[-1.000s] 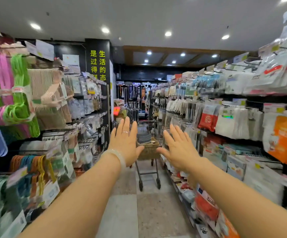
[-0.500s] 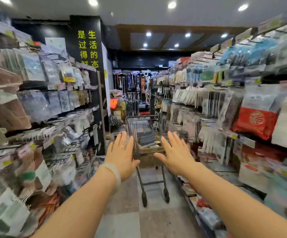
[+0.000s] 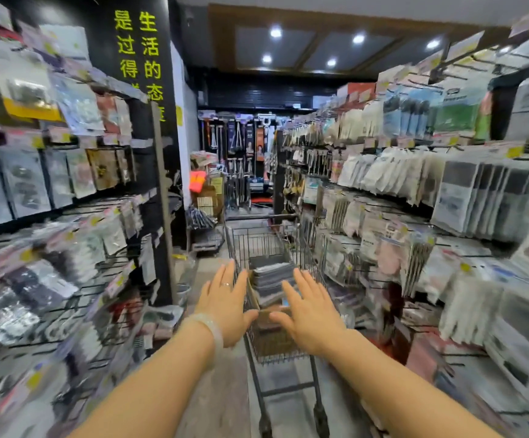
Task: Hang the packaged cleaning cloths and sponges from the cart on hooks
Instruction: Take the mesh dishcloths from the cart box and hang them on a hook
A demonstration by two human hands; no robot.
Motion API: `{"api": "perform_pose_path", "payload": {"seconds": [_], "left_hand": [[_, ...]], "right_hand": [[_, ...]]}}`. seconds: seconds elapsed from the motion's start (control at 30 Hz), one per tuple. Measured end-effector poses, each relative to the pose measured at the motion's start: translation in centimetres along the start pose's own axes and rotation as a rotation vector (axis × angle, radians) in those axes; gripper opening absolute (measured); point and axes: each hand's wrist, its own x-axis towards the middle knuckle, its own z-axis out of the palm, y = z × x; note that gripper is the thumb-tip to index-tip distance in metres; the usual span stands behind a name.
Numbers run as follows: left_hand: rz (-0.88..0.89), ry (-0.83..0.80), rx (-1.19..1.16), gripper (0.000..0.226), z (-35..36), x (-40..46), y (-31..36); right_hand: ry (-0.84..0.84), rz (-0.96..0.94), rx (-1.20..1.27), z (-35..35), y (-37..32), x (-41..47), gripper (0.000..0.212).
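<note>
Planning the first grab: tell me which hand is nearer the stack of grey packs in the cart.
Right. The right hand overlaps the stack of grey packs at its near right; the left hand hovers outside the cart, left.

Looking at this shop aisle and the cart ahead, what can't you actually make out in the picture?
- Head view, hanging packets on the right shelves: motion blur smears the labels.
- Left shelves: equally blurred.
- Stack of packs in the cart: partly covered by the left hand and right hand; contents unreadable.
- Cart: whether either hand touches it is unclear.
- Far end display: too small.
</note>
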Motion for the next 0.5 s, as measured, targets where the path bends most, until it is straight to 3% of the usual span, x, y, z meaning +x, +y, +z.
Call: {"api": "perform_pose_path", "payload": {"seconds": [0.27,0.5], "left_hand": [[0.064,-0.096,-0.036,0.079,8.3,21.5,-0.9],[0.009,-0.209,-0.079,0.077,15.6,39.7,-2.8]], "right_hand": [[-0.069,0.172,0.024,6.6,12.8,18.1,0.074],[-0.144,0.153,0.05,13.6,21.5,35.0,0.073]]}}
